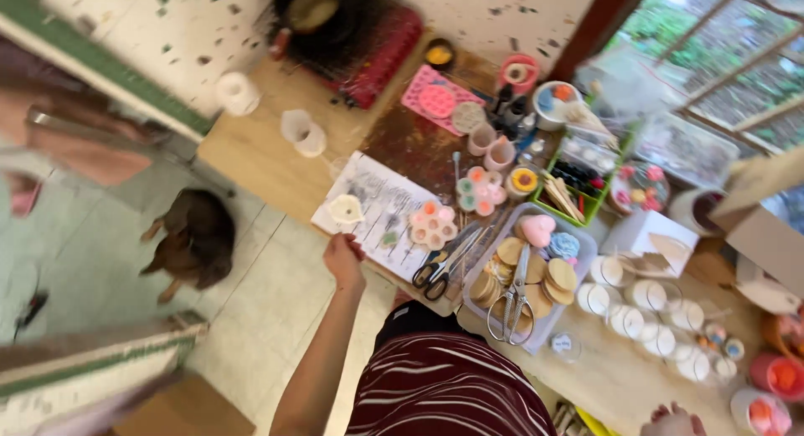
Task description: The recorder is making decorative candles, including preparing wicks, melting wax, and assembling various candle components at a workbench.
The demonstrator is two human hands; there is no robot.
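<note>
My left hand (344,258) reaches forward to the near edge of the wooden table (260,155), with curled fingers touching the corner of a printed paper sheet (387,203). Motion blur hides whether it pinches the sheet. A small white mould (345,208) lies on the paper just beyond the fingers. Black-handled scissors (439,271) lie to the right of that hand. Of my right hand (673,422) only the knuckles show at the bottom edge, by the table's near side and close to a pink-filled jar (760,412).
A clear tray (578,273) holds wooden discs, metal scissors (512,306), a pink heart (538,229). Flower-shaped moulds (432,225), several glass jars (636,306), a green basket (588,203), a measuring cup (303,133) crowd the table. A brown dog (197,239) and another person's sleeve (79,147) are left.
</note>
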